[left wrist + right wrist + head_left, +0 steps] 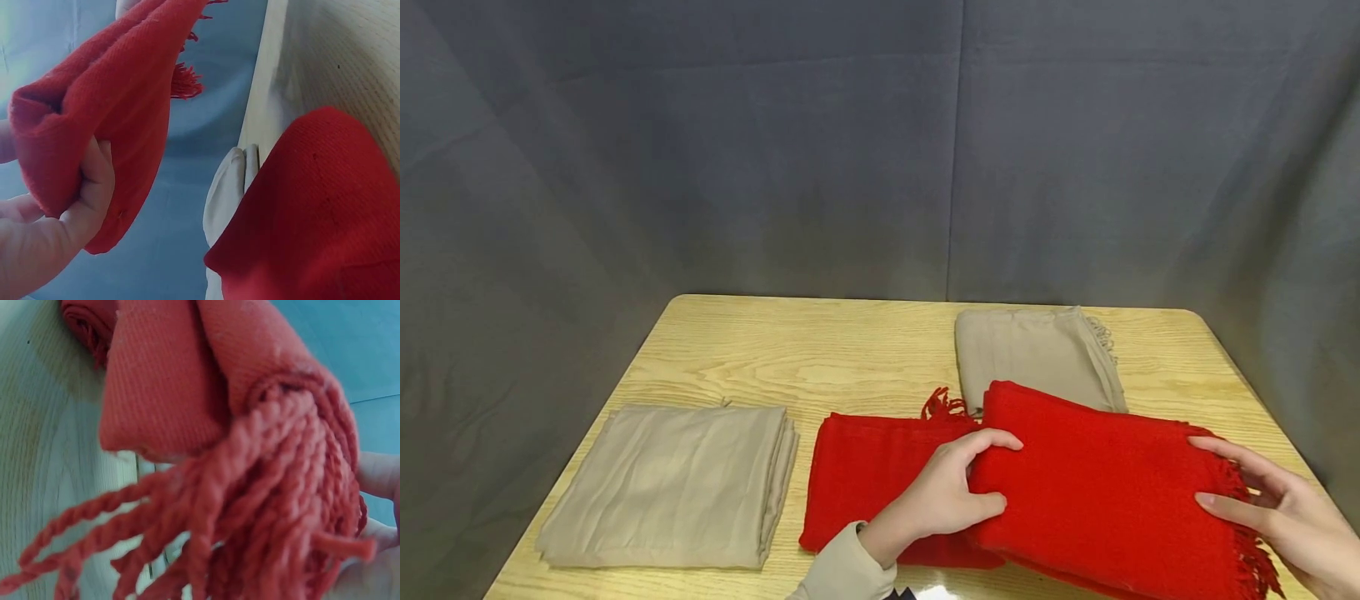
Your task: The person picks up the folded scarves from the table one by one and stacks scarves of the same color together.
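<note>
Two hands, the left hand (943,496) and the right hand (1303,523), grip opposite ends of a folded red fringed scarf (1097,492), near right in the head view. It is held up, partly hiding a second folded red scarf (865,467) to its left and a folded beige fringed cloth (1030,350) beyond; brushing either could skew its folds. A wider beige cloth (662,483) lies left on the surface (775,350).

In the left wrist view, thick, soft ribbed layers gap at the end; a loose pinch might let them slip apart.

In the right wrist view, twisted ropy fringe (262,494) dangles freely and could tuck under if lowered carelessly.
</note>
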### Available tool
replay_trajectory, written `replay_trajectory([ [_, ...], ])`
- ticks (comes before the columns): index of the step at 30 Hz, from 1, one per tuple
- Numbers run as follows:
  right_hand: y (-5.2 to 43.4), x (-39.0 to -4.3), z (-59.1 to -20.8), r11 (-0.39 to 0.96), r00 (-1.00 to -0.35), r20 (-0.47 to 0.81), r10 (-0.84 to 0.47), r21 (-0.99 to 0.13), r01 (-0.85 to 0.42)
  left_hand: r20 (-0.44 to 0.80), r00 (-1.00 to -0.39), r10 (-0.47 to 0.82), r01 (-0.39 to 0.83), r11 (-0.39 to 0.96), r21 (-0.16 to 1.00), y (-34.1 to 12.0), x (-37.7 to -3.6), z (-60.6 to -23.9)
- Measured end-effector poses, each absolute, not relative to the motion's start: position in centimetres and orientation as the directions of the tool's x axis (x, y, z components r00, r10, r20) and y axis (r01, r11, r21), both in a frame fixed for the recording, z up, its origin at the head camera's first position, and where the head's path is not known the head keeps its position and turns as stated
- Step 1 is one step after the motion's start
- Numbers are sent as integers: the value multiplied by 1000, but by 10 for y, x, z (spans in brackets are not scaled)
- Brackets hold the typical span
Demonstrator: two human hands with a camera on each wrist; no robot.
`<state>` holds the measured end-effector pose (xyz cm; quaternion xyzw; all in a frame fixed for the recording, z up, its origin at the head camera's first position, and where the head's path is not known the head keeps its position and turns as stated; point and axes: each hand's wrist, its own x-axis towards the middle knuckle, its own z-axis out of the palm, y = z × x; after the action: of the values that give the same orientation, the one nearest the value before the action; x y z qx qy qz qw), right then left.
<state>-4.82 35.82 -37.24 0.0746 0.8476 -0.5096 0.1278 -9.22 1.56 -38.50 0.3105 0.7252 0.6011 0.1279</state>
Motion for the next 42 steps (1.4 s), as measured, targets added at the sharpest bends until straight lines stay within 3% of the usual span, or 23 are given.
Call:
replay_trajectory([
  [11, 351, -51, -377, 348, -960, -273, -65, -908, 235, 153, -799, 581, 275, 126, 953, 8, -92, -385],
  [20, 344, -52, -379, 285, -973, -210, -93, -942, 176, 133, -807, 575, 244, 120, 962, -3, -82, -357],
  [29, 334, -56, -374, 224, -975, -193, -107, -960, 166, 131, -823, 552, 252, 148, 956, -10, -94, -379],
  [42, 324, -57, -369, 208, -971, -214, -107, -960, 188, 143, -816, 560, 280, 167, 945, -19, -96, -379],
])
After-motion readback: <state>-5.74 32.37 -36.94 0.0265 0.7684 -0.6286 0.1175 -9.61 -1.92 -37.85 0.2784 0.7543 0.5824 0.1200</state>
